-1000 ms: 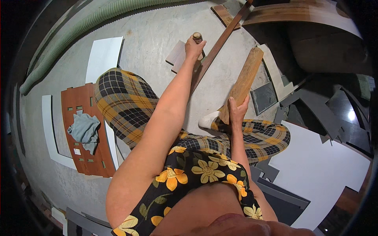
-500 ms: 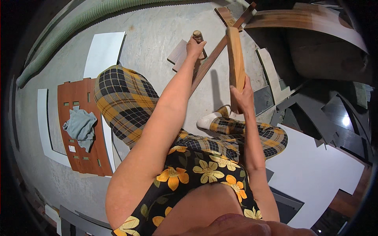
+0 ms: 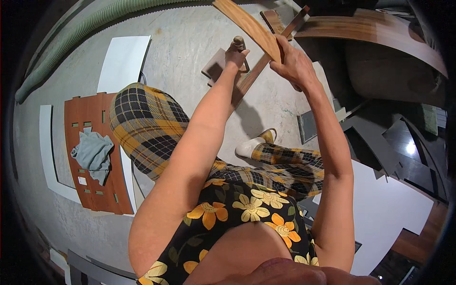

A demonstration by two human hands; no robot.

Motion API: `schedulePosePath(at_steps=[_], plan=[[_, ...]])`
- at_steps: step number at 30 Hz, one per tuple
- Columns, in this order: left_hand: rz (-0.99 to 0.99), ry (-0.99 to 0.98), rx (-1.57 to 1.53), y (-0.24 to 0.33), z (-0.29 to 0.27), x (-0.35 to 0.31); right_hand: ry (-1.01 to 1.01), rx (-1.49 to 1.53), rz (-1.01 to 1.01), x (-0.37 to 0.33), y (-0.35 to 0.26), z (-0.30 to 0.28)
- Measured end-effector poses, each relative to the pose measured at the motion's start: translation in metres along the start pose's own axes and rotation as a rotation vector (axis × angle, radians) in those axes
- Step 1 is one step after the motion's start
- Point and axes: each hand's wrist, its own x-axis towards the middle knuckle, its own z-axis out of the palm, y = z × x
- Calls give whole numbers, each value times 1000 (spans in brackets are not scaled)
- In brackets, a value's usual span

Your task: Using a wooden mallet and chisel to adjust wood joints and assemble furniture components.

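My left hand (image 3: 236,56) is closed round a short wooden piece (image 3: 238,42) with a rounded top; its lower part is hidden. Small flat brown boards (image 3: 214,65) lie on the floor beside that hand. A long dark brown wooden strip (image 3: 256,76) runs slantwise past it toward the far right. In my right hand (image 3: 297,66) is a pale wooden plank (image 3: 249,27), gripped near its near end. The plank is raised above the strip and slopes to the far left. My legs are spread on either side of the strip's near end.
A ribbed green hose (image 3: 85,38) curves along the far left. A white panel (image 3: 124,61) and a slotted red-brown board (image 3: 88,111) with a grey cloth (image 3: 95,154) lie left. Dark offcuts (image 3: 375,137), a white sheet (image 3: 380,209) and a curved wooden panel (image 3: 361,26) are right.
My right hand has moved up and away from me, swinging the plank from nearly upright in view to a slant toward the far left. My left hand has stayed in place.
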Motion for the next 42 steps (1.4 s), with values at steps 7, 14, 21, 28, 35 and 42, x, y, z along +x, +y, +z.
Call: schedulePosePath(at_steps=[7,14,21,28,35,42], plan=[[53,-41,26,-19,4,21,-65,-98,-39,23,-15,17],[-46,-55,-43,-3,9,-5,-47,-99,-16,26,-15,1],[110,15,-163,8,12,-16,-174,-72,106,22,8,35],[34,-12,-21,9,11,-14,34,7,-12,9,-11,10],[155,18,-181,8,10,-8,-91,-98,64,13,7,34],[52,20,10,33,14,-25,103,78,0,4,8,21]])
